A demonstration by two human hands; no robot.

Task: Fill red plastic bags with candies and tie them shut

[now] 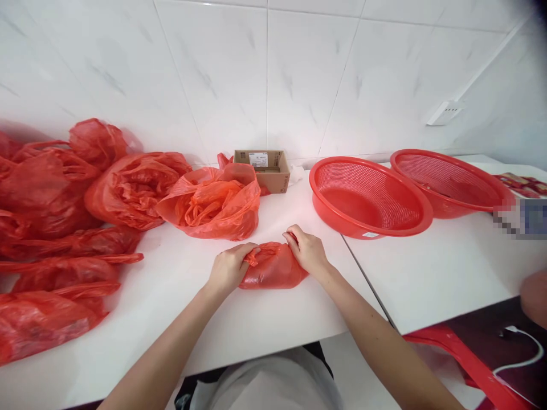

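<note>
A small filled red plastic bag (pixel 273 273) lies on the white table (pixel 273 324) in front of me, its top gathered. My left hand (pixel 231 265) is closed on a bunched part of the bag at its left end. At the right end, my right hand (pixel 307 250) pinches the bag's other upper corner between thumb and fingers. What is inside the bag cannot be made out. Just behind it stands an open red bag (pixel 213 205) with crumpled red plastic inside.
Many red bags (pixel 47 188) crowd the left side. An open cardboard box (pixel 273 176) stands near the tiled wall. Two red baskets, a near one (pixel 371 199) and a far one (pixel 453 182), are at the right. Part of another person (pixel 534 299) shows at the right edge.
</note>
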